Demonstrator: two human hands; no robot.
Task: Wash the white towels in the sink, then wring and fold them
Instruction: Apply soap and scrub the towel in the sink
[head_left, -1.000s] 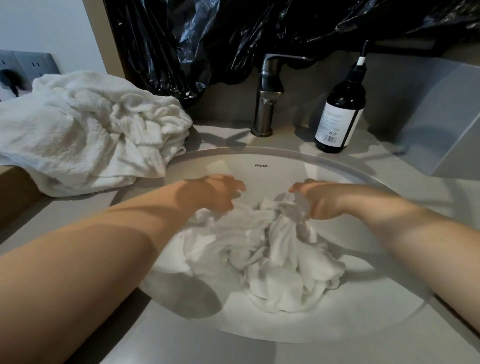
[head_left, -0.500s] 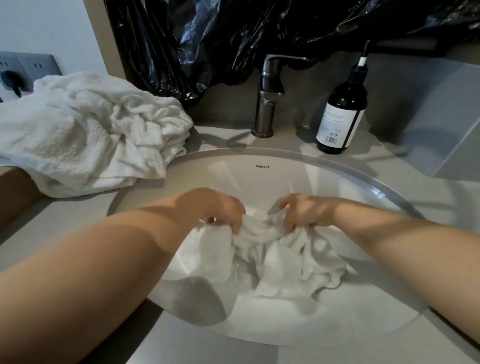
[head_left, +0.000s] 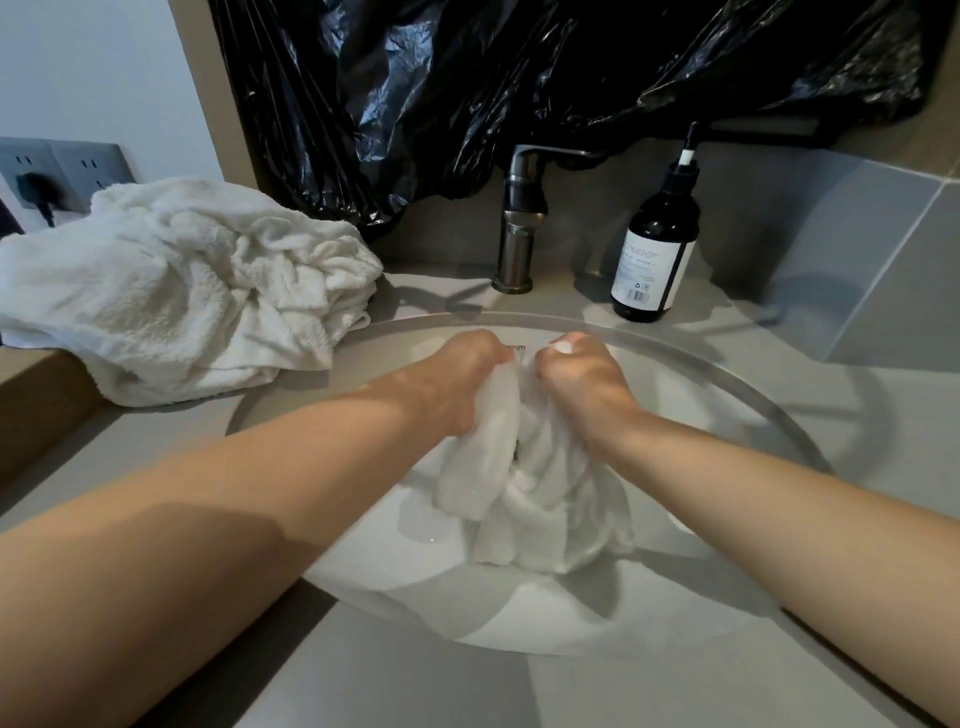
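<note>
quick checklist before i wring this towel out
1. Grip: left hand and right hand both hold the top of the towel, close together: ok.
2. Drips: the towel hangs over the sink, not over the counter: ok.
3. Tap: no water is running from it: ok.
4. Bottle: upright behind the sink, apart from both hands: ok.
5. Pile of towels: on the counter to the left, outside the basin: ok.
6. Towel rinsed clean: cannot tell.
</note>
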